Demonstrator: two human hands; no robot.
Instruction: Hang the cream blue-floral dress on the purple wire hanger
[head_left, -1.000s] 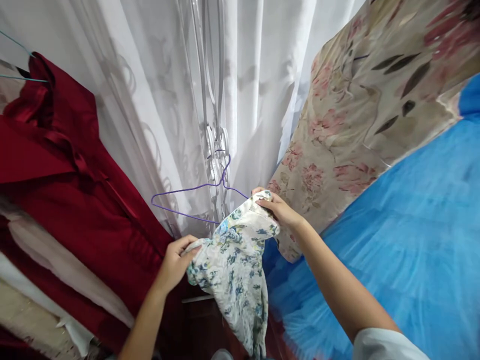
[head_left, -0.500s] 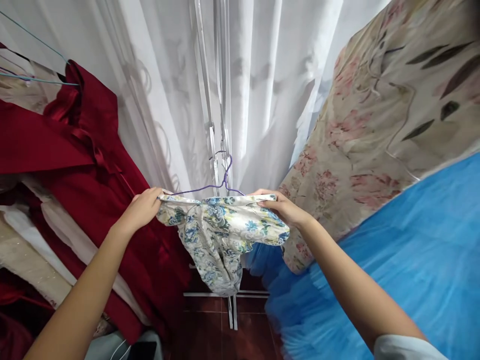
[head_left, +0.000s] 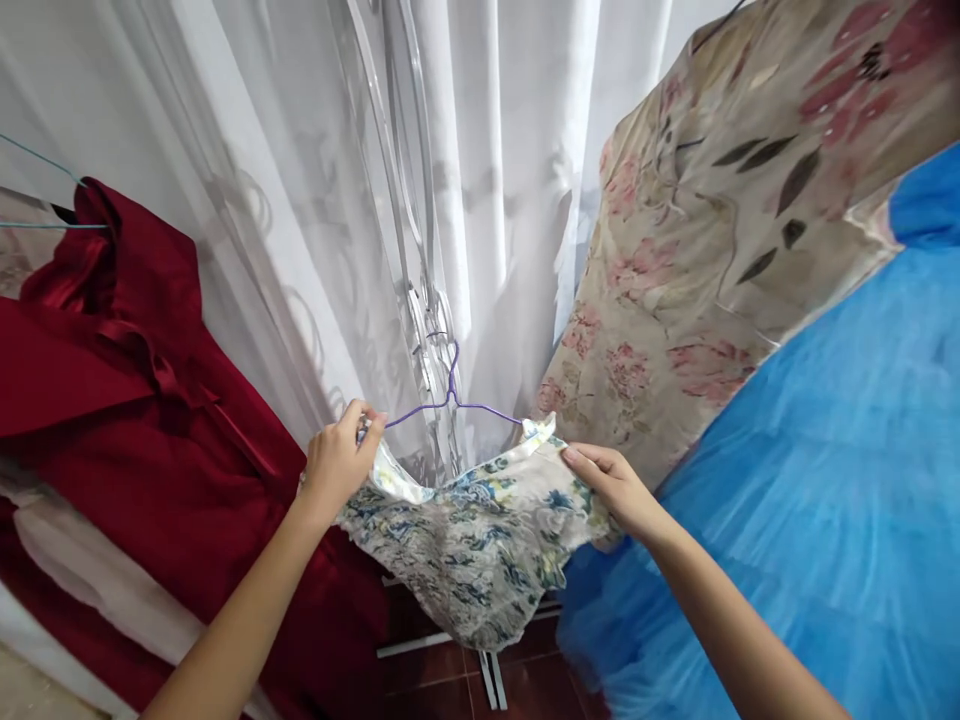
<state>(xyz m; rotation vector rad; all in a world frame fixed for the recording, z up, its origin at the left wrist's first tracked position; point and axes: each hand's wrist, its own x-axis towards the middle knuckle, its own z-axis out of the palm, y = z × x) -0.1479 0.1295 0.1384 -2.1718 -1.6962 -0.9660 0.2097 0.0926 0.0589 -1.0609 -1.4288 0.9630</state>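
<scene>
A white floral top (head_left: 480, 540) with blue and yellow print hangs in front of me on a purple wire hanger (head_left: 452, 390). My left hand (head_left: 341, 460) pinches the top's left shoulder, close to that end of the hanger. With thumb and fingers, my right hand (head_left: 607, 480) grips the fabric at the right sleeve, a little outside the hanger's right end. The neckline dips between the shoulders. The hanger's hook is up near a white metal stand (head_left: 412, 230); whether it rests on it I cannot tell.
Dark red garments (head_left: 225, 500) hang on the left. A beige floral dress (head_left: 675, 260) and a blue tulle skirt (head_left: 787, 450) fill the right. White curtains (head_left: 495, 150) cover the back, and the stand's foot (head_left: 491, 680) is on dark red floor tiles (head_left: 442, 690).
My left hand has moved right and down along the top's shoulder, and my right hand lower and outward. The neckline now sags open, showing the hanger's arms. The view has shifted.
</scene>
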